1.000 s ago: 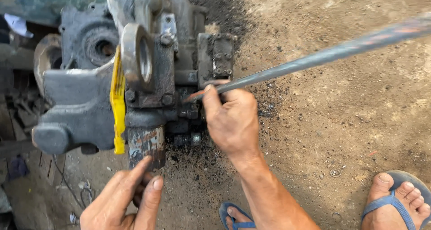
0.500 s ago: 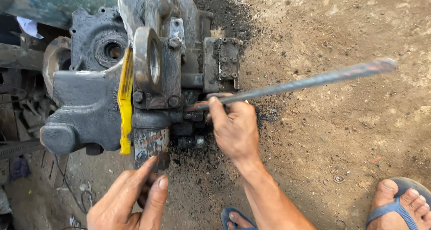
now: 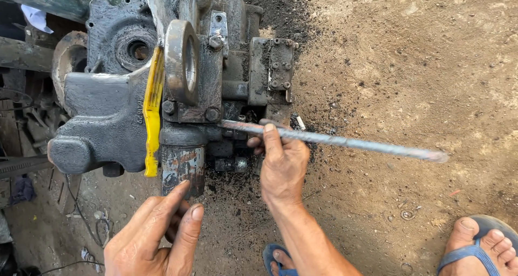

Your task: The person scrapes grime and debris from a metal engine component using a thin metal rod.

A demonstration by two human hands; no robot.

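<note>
A big greasy grey cast-metal machine housing [image 3: 108, 114] lies on the dirt, with a yellow strip [image 3: 152, 114] down its middle and a bolted ring-shaped bracket [image 3: 183, 66] beside that. My right hand [image 3: 281, 165] grips a long steel bar [image 3: 350, 143] near its left end. The bar's tip rests against the housing below the bracket. The rest of it stretches out to the right over the ground. My left hand [image 3: 154, 235] is at the bottom. Its fingertips touch the rusty cylindrical stub [image 3: 182, 168] at the housing's lower end.
Oily black dirt [image 3: 280, 17] spreads around the housing. Sandy ground [image 3: 421, 66] lies to the right. My feet in blue flip-flops show at the bottom middle [image 3: 278, 257] and bottom right [image 3: 477, 246]. Scrap parts and cables [image 3: 21, 163] crowd the left edge.
The bar's far end has swung down from pointing up-right to slightly down-right, pivoting at the housing. My right hand stayed on it. My left hand stayed by the stub.
</note>
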